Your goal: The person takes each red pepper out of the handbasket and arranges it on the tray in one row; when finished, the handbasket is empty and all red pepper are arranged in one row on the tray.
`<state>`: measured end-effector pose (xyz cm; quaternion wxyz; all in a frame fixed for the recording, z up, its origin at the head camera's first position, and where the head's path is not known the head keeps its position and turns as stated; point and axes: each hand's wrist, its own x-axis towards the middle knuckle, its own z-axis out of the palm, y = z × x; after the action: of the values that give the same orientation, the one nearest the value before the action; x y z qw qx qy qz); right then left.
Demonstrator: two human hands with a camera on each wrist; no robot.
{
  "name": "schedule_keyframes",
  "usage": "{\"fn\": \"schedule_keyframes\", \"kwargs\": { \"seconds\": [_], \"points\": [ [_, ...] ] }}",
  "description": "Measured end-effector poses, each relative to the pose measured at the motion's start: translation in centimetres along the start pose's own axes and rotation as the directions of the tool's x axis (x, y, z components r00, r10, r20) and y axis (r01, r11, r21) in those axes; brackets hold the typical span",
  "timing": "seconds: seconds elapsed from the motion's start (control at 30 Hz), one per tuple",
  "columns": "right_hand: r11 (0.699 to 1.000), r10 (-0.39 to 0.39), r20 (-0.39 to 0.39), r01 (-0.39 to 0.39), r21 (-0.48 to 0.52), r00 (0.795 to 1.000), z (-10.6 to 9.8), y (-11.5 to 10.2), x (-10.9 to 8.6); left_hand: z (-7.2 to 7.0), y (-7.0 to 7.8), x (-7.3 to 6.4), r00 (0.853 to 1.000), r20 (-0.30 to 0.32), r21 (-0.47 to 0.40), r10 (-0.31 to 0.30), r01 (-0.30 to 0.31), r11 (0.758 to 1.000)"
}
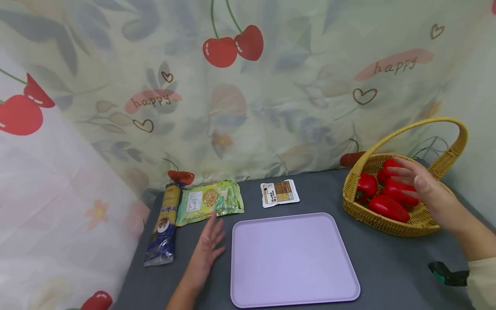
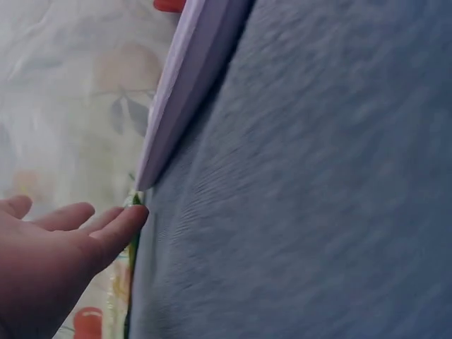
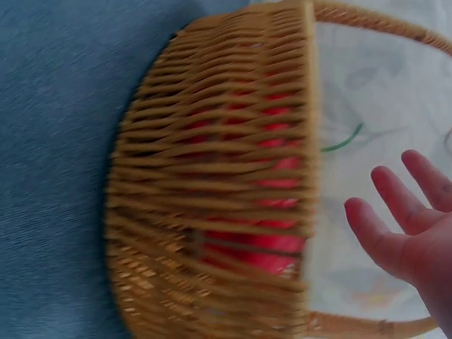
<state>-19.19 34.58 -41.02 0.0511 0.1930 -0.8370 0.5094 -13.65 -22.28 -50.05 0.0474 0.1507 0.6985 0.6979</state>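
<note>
Over the yellow wicker basket at the right, my right hand hovers under the arched handle with its fingers spread and nothing in its grasp. Several shiny red peppers lie inside the basket. In the right wrist view the fingers show above the basket's rim. My left hand is held with loose, straight fingers between the lilac tray and a green-yellow snack bag. Its palm is bare in the left wrist view, near the tray's edge.
A blue and gold packet lies at the left beside the snack bag. Behind the tray is a small white and brown packet. A black-green object shows by the right sleeve. A cherry-print cloth hangs behind the grey tabletop.
</note>
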Motion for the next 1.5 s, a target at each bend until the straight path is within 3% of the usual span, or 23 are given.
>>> {"fn": "schedule_keyframes", "kwargs": {
  "seconds": [0.27, 0.5, 0.6, 0.77, 0.97, 1.1, 1.33, 1.5],
  "points": [
    [0.994, 0.089, -0.028, -0.091, -0.06, 0.996, -0.2, 3.9, -0.6, 0.8, -1.1, -0.7, 0.994, 0.006, -0.186, -0.107, 0.106, 0.977],
    [0.992, 0.123, -0.06, -0.125, -0.032, 0.991, -0.1, 5.1, -1.2, 0.8, -2.2, -1.8, 0.992, 0.014, -0.253, -0.123, 0.122, 0.96],
    [0.986, 0.141, -0.074, -0.147, -0.082, 0.987, 0.3, 5.0, -1.0, 0.8, -2.5, -2.0, 0.989, -0.011, -0.278, -0.148, 0.139, 0.95],
    [0.959, 0.196, -0.044, -0.201, -0.2, 0.98, 1.0, 4.5, -0.5, 0.9, -3.0, -2.0, 0.979, -0.039, -0.256, -0.199, 0.183, 0.949],
    [0.933, 0.222, -0.014, -0.217, -0.287, 0.975, 1.4, 4.6, -0.5, 0.4, -3.6, -1.9, 0.97, 0.01, -0.257, -0.242, 0.236, 0.937],
    [0.908, 0.223, 0.007, -0.205, -0.364, 0.975, 1.6, 4.9, -0.2, 0.2, -3.8, -1.8, 0.969, 0.048, -0.236, -0.242, 0.246, 0.94],
    [0.895, 0.263, 0.033, -0.231, -0.381, 0.964, 1.4, 5.0, 0.3, 0.2, -3.8, -1.9, 0.973, 0.097, -0.174, -0.21, 0.224, 0.959],
    [0.895, 0.2, 0.01, -0.179, -0.409, 0.98, 1.4, 5.2, 0.0, 0.2, -3.6, -1.9, 0.972, 0.116, -0.164, -0.203, 0.22, 0.962]
  ]
}}
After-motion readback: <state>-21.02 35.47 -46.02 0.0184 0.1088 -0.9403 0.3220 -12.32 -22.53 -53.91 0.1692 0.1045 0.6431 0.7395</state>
